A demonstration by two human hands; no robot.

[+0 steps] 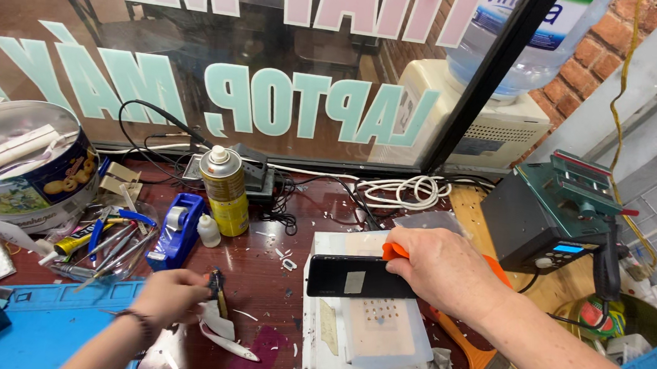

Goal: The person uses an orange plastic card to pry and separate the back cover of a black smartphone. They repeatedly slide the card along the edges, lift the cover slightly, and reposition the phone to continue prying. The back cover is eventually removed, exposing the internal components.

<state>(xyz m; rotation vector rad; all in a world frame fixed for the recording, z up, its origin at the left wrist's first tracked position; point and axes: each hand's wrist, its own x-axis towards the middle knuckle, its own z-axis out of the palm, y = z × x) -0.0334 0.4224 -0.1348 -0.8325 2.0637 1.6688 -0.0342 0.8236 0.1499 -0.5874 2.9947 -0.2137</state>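
Pressing down with our right hand (446, 271), we are holding a dark, flat phone-like slab (353, 277) across the top of a white heating platform (331, 362) that is sitting on the red-brown table (260, 280). The right fingers are curled and closed around an orange-handled tool (395, 251), whose tip is meeting the slab's right end; how deep it is reaching we cannot tell, since the hand is covering it. The slab is lying level, overhanging the platform's left edge slightly, above a pale pad with a grid of small dots (383, 313).

Our left hand (170, 295) is hovering low over the table, well apart from the slab, with its fingers pinched shut on a small dark tool (217, 285), likely a blade or tweezers. White scraps (225, 337) are lying just beside it, and a blue mat (40, 334) is spreading under the wrist.

We are judging this as the prying or separating step: the slab is being warmed and worked open at one end. The next move is calling for steady downward pressure from the right hand, and for a slow, shallow push of the orange tool along the edge, so the slab is not cracking or sliding off. The left hand's tool is needing to come across to the slab.

Behind are standing a yellow spray can (224, 189), a blue tape dispenser (179, 232) and a round biscuit tin (26, 159).
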